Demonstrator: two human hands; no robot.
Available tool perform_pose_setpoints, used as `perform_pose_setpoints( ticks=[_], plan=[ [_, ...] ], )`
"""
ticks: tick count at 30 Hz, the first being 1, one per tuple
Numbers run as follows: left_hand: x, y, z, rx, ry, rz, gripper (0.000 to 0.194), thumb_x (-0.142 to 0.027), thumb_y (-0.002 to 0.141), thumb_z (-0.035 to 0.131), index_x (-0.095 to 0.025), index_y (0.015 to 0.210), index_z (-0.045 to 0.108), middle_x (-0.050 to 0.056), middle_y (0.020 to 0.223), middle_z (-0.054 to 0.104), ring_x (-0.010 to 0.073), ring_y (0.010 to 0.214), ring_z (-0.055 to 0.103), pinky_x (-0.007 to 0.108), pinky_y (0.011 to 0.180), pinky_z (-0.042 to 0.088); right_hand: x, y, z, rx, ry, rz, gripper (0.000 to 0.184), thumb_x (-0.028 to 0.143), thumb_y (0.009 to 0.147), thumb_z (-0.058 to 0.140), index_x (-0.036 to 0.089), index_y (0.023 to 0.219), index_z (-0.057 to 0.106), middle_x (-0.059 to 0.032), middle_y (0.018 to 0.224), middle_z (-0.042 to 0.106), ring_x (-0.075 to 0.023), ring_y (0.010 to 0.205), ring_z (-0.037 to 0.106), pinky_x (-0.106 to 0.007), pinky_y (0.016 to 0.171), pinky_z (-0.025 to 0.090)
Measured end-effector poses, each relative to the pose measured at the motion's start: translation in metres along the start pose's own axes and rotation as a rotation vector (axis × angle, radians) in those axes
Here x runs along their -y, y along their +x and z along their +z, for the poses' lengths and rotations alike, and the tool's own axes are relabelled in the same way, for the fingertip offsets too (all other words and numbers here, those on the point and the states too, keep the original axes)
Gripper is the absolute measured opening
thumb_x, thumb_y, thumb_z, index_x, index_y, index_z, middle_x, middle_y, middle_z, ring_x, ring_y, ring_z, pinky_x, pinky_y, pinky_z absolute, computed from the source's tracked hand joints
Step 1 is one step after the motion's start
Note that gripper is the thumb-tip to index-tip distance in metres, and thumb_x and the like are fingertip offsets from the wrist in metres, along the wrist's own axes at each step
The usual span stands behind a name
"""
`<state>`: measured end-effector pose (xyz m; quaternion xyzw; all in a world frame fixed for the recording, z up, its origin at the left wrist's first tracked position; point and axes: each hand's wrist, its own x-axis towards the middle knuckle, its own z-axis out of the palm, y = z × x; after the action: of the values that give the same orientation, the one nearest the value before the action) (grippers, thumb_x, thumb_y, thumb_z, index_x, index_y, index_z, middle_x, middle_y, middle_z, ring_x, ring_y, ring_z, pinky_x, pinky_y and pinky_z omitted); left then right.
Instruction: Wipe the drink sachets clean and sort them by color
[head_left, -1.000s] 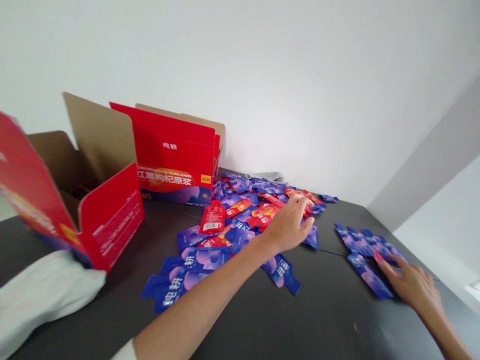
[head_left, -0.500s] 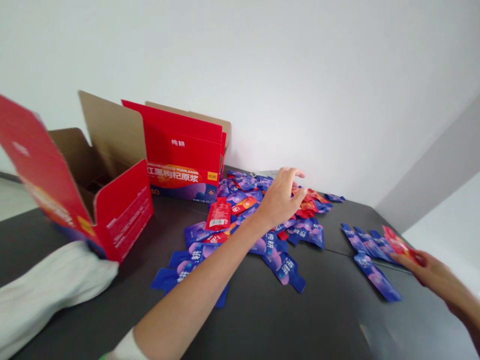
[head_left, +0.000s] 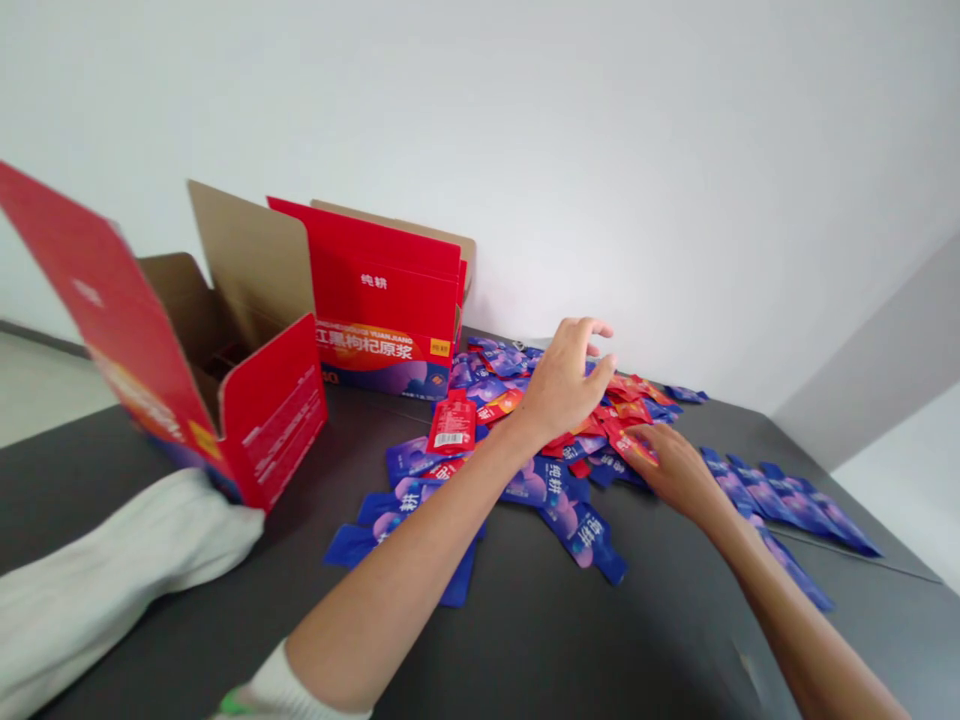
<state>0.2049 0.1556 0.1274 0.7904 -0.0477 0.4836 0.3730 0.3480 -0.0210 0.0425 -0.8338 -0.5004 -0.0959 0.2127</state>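
Above the heap of red and blue sachets (head_left: 525, 485), my left hand (head_left: 571, 375) hovers with its thumb and fingers apart and curved, nothing visible between them. My right hand (head_left: 671, 465) is at the heap's right side, its fingers closed on a red sachet (head_left: 634, 447). Whether that sachet touches those under it, I cannot tell. To the right of my right hand lies a row of blue sachets (head_left: 787, 500), side by side, with one blue sachet (head_left: 796, 572) in front, partly hidden behind my forearm. My left forearm covers some sachets of the heap.
An open red carton (head_left: 277, 425) with raised flaps stands at the left. Behind it is a second red carton (head_left: 390, 310), by the white wall (head_left: 600, 150). White cloth (head_left: 150, 560) lies in front of the first carton. All rests on a dark table (head_left: 555, 640).
My right hand has moved left from the row at the right to the heap, with a red sachet in it. My left hand stays above the heap. The view has shifted slightly.
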Motion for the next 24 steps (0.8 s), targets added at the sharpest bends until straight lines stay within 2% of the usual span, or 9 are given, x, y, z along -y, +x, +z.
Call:
perform_pose_setpoints(
  ticks=[3,6,9,11,14,18,21,23,24],
  plan=[
    [0.000,-0.001,0.003,0.003,0.009,-0.008,0.019,-0.013,0.086,0.052,-0.018,0.104,0.051,0.007,0.112,0.056,0.0144,0.089,0.061,0.033,0.089,0.048,0.045,-0.001,0.017,0.206,0.097,-0.190,0.044,0.045,0.087,0.053,0.021,0.125,0.056,-0.0090,0.118,0.059,-0.0249,0.110,0.053,-0.042,0.097,0.042],
    [0.000,-0.004,0.007,0.052,0.020,-0.021,0.020,-0.013,0.086,0.051,-0.019,0.105,0.050,0.007,0.112,0.057,0.0151,0.090,0.061,0.034,0.090,0.047,0.075,0.000,0.044,0.222,0.087,-0.199,0.063,0.047,0.081,0.062,0.023,0.137,0.045,-0.0129,0.133,0.046,-0.0301,0.124,0.041,-0.046,0.101,0.038],
    [0.000,-0.007,0.011,0.122,0.028,-0.043,0.020,-0.014,0.087,0.050,-0.019,0.106,0.050,0.007,0.112,0.059,0.0159,0.092,0.061,0.035,0.091,0.047,0.079,0.002,0.062,0.172,0.076,-0.137,0.062,0.049,0.075,0.068,0.024,0.130,0.052,-0.0136,0.135,0.043,-0.0335,0.125,0.037,-0.049,0.099,0.038],
    [0.002,-0.008,0.013,0.169,0.037,-0.050,0.018,-0.016,0.087,0.050,-0.019,0.105,0.050,0.008,0.111,0.060,0.0172,0.096,0.061,0.035,0.092,0.047,0.074,0.001,0.061,0.165,0.131,-0.110,0.060,0.045,0.070,0.073,0.021,0.123,0.057,-0.0140,0.128,0.048,-0.0329,0.120,0.042,-0.048,0.096,0.040],
    [0.003,-0.011,0.015,0.290,0.045,-0.055,0.016,-0.020,0.087,0.050,-0.019,0.103,0.052,0.008,0.109,0.063,0.0193,0.101,0.060,0.035,0.093,0.046,0.067,-0.003,0.042,0.212,0.343,-0.026,0.043,0.035,0.073,0.069,0.016,0.110,0.061,-0.0103,0.106,0.062,-0.0258,0.097,0.057,-0.040,0.083,0.047],
    [0.004,-0.019,0.018,0.611,0.034,-0.086,0.030,-0.042,0.086,0.056,-0.018,0.104,0.056,0.009,0.109,0.065,0.0228,0.103,0.061,0.034,0.089,0.047,0.067,-0.010,-0.006,0.254,0.618,0.023,0.031,0.031,0.074,0.065,0.017,0.101,0.066,-0.0030,0.089,0.069,-0.0179,0.073,0.060,-0.030,0.067,0.049],
    [0.003,-0.023,0.022,0.839,-0.032,-0.098,0.034,-0.050,0.075,0.067,-0.020,0.090,0.062,0.001,0.086,0.069,0.0209,0.085,0.064,0.027,0.074,0.048,0.068,-0.016,-0.045,0.197,0.619,0.032,0.018,0.028,0.074,0.064,0.017,0.087,0.068,0.0002,0.079,0.067,-0.0143,0.067,0.058,-0.024,0.059,0.044],
    [-0.001,-0.024,0.025,0.900,-0.085,-0.092,0.028,-0.047,0.072,0.071,-0.020,0.077,0.063,-0.003,0.068,0.064,0.0175,0.071,0.062,0.024,0.064,0.044,0.067,-0.020,-0.064,0.134,0.565,0.073,0.014,0.029,0.071,0.069,0.017,0.078,0.064,0.0032,0.068,0.062,-0.0112,0.061,0.053,-0.021,0.053,0.039],
    [-0.003,-0.024,0.026,0.898,-0.108,-0.090,0.027,-0.045,0.072,0.071,-0.020,0.072,0.061,-0.004,0.063,0.061,0.0158,0.065,0.060,0.023,0.060,0.042,0.065,-0.022,-0.071,0.084,0.552,0.113,0.017,0.030,0.069,0.072,0.018,0.075,0.061,0.0046,0.064,0.058,-0.0100,0.058,0.050,-0.020,0.051,0.037]
  ],
)
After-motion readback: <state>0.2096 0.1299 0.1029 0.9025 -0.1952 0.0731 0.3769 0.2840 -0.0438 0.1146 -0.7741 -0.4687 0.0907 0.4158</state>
